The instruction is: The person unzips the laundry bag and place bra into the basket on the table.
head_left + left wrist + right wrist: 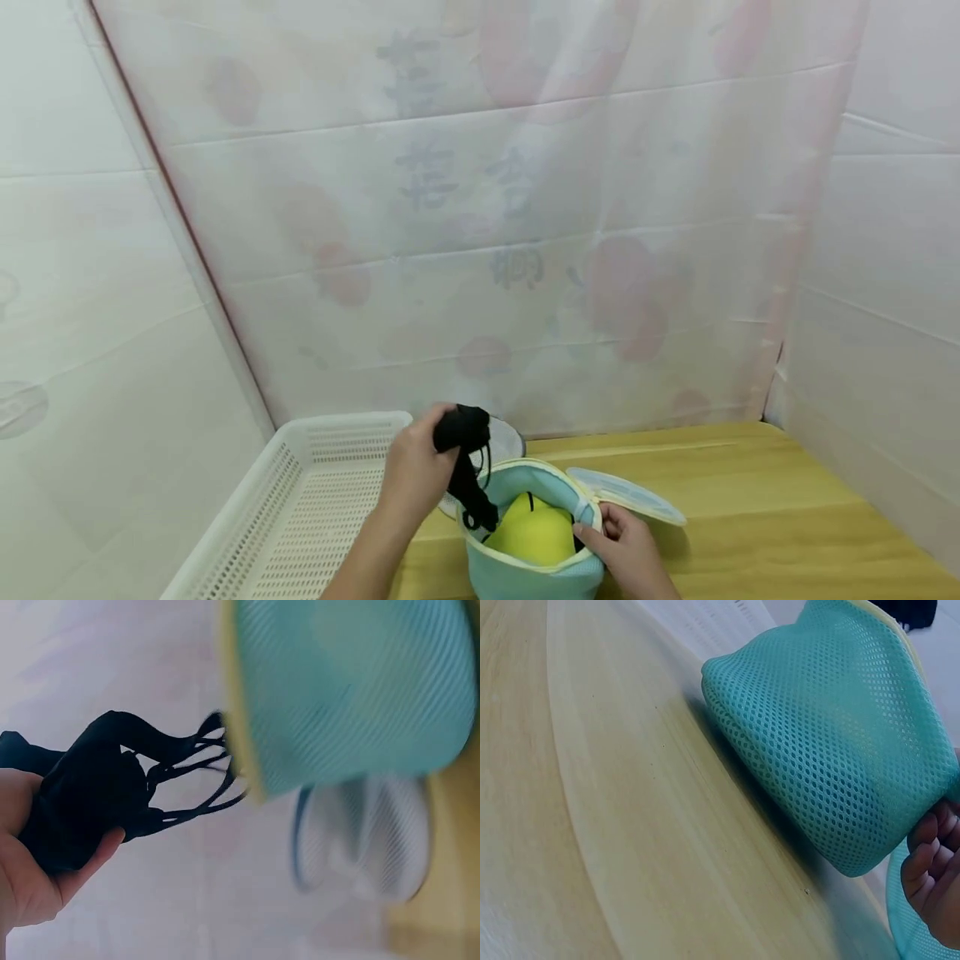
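Note:
My left hand grips a bunched black cloth garment above the left side of an aqua mesh laundry bag. Thin straps hang from the garment, and its lower end dips inside the bag's pale yellow rim. In the left wrist view, the straps of the black garment reach to that rim. Bright yellow, rounded soft clothing with a dark strip fills much of the bag. At the right edge of the opening, my right hand pinches the rim, thumb inside. The bag's round lid lies folded back.
To the left stands a white perforated plastic basket. A white mesh bag with a grey edge sits behind the aqua bag. Under them is a wood-grain table, enclosed by pale printed curtains.

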{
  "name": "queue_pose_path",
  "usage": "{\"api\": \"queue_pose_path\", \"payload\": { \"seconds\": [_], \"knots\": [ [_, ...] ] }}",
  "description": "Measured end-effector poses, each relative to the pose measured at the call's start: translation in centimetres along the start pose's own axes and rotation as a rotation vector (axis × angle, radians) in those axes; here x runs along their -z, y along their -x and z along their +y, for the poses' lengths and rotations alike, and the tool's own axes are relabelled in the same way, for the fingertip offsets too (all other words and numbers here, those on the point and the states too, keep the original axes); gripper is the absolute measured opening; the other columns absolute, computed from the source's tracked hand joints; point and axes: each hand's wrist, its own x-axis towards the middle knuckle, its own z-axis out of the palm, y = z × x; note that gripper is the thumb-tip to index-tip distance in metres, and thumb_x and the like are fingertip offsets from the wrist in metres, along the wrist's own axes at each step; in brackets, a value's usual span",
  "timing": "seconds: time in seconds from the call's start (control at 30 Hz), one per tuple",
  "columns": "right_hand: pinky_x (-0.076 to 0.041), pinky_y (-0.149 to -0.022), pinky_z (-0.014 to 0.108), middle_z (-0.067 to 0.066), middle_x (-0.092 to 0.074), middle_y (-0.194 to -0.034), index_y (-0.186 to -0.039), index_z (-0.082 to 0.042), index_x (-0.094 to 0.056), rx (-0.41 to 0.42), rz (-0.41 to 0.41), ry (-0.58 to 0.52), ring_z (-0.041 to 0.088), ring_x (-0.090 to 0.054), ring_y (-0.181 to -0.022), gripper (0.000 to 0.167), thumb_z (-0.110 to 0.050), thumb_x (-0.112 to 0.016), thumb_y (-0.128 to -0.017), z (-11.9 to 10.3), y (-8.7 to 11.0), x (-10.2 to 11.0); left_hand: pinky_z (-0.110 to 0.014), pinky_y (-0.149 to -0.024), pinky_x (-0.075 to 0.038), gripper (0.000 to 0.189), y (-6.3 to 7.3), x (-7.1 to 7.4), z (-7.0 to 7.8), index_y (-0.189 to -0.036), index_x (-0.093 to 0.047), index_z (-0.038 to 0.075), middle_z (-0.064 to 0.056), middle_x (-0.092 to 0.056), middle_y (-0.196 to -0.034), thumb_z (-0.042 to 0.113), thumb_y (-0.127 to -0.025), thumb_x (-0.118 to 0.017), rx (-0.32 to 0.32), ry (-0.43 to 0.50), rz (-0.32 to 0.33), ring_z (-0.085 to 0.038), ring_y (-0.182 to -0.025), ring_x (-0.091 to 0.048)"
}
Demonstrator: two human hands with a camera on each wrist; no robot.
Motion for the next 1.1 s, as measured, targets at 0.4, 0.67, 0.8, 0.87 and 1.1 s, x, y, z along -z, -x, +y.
{"api": "queue_pose_path", "payload": {
  "seconds": [0.4,0.67,0.8,0.87,1.1],
  "knots": [
    [-0.047,-0.056,0.026,0.004,-0.057,-0.07,-0.104,0.003,-0.061,-0.012,0.02,0.027,0.013,-0.051,-0.061,0.034,-0.023,-0.075,-0.087,0.2,0.4,1.2,-0.056,-0.077,-0.053,0.032,-2.5,10.0,-2.6,-0.112,-0.068,0.01,-0.016,-0.073,-0.102,0.001,-0.081,-0.072,-0.071,-0.117,0.202,-0.041,-0.092,-0.07],
    [-0.04,-0.05,0.025,0.001,-0.048,-0.064,-0.098,-0.001,-0.061,-0.042,0.064,0.073,0.012,-0.043,-0.054,0.035,-0.029,-0.077,-0.085,0.2,0.5,2.4,-0.056,-0.068,-0.053,0.026,0.0,9.4,-7.9,-0.11,-0.067,0.016,-0.011,-0.072,-0.104,0.009,-0.085,-0.072,-0.012,-0.336,-0.031,-0.037,-0.091,-0.069],
    [-0.042,-0.052,0.025,0.002,-0.051,-0.065,-0.097,-0.001,-0.061,-0.042,0.057,0.063,0.012,-0.046,-0.056,0.035,-0.03,-0.077,-0.085,0.5,0.4,2.4,-0.051,-0.062,-0.053,0.029,2.4,7.8,-10.7,-0.104,-0.066,0.018,-0.006,-0.071,-0.099,0.009,-0.079,-0.077,0.004,-0.438,-0.165,-0.032,-0.085,-0.069],
    [-0.043,-0.052,0.026,0.002,-0.052,-0.066,-0.098,-0.001,-0.061,-0.042,0.052,0.055,0.012,-0.046,-0.057,0.034,-0.029,-0.076,-0.085,0.7,0.5,2.3,-0.047,-0.06,-0.052,0.03,3.7,7.2,-11.8,-0.101,-0.066,0.02,-0.003,-0.07,-0.093,0.011,-0.076,-0.08,0.008,-0.489,-0.242,-0.027,-0.081,-0.069],
    [-0.046,-0.056,0.026,0.004,-0.058,-0.07,-0.103,0.001,-0.062,-0.035,0.046,0.038,0.013,-0.051,-0.06,0.036,-0.027,-0.076,-0.085,0.9,0.7,2.2,-0.048,-0.063,-0.053,0.05,6.8,6.1,-14.7,-0.111,-0.065,0.016,-0.002,-0.067,-0.096,0.031,-0.069,-0.087,0.051,-0.559,-0.54,-0.023,-0.082,-0.066]
  ]
}}
